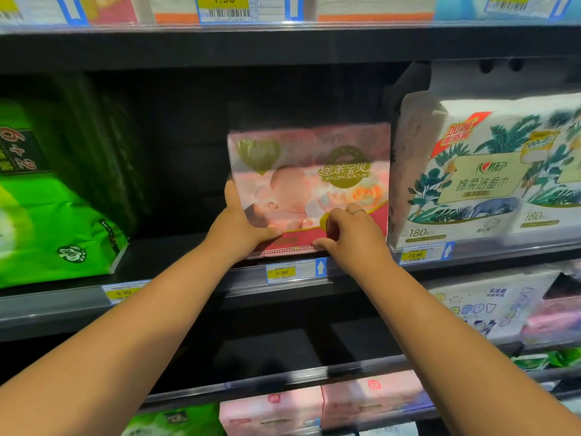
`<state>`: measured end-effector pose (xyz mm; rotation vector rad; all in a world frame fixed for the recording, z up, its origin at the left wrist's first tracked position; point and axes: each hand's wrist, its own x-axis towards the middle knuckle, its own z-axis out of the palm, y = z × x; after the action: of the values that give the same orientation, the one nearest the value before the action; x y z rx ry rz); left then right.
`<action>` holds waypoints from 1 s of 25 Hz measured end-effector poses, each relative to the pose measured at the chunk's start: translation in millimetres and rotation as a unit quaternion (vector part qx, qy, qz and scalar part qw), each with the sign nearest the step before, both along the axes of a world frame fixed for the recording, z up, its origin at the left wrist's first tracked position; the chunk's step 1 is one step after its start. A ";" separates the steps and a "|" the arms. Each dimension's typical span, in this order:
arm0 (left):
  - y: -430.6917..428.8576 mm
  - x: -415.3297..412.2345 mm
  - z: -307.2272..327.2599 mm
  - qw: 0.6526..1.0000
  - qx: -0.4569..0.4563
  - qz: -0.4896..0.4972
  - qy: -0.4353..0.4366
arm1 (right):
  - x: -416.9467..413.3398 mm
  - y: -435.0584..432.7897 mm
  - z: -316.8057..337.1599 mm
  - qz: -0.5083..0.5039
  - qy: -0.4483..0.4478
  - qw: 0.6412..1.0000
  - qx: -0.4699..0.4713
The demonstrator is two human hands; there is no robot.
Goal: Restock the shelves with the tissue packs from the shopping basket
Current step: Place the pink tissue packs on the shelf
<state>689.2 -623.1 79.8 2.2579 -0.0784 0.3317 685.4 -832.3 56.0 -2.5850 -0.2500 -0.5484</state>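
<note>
Left forearm [125,325] and right forearm [456,325] reach up to a dark shelf [176,250]. On it, a white leaf-print pack [471,177] stands at right and a green pack [47,228] at left. Between them, touching the white one, the pink tissue pack [314,171] stands upright at the shelf's front edge. The left hand [243,225] grips its lower left corner, thumb across the front. The right hand [352,234] holds the lower front, fingers bent, thumb at the bottom edge. A price label [281,272] sits just below.

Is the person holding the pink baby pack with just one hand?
No, the left hand and the right hand both hold the pink tissue pack near its bottom edge.
</note>
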 end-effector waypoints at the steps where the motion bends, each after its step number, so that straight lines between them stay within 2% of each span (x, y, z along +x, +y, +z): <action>1: -3.1 4.6 -2.0 1.000 0.012 0.000 0.000 | 3.6 -2.3 2.7 0.000 0.006 1.000 -0.013; 8: -3.5 26.7 -9.3 0.985 0.170 0.010 -0.013 | 18.0 -16.5 15.4 0.032 0.115 0.985 -0.125; 15: -8.4 31.9 -11.0 0.985 0.171 0.029 0.012 | 27.9 -14.7 18.6 0.046 0.192 0.974 -0.114; 19: -4.4 21.8 -7.1 0.984 0.176 0.032 0.001 | 23.1 -15.8 14.6 0.029 0.164 0.980 -0.104; 25: -1.2 -15.6 -2.3 0.992 0.112 0.020 -0.051 | 0.8 -9.1 11.6 -0.039 0.104 0.982 -0.154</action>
<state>673.6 -624.4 77.6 2.4668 -0.1307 0.4809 686.2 -841.3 67.6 -2.9378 -0.1758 -0.2781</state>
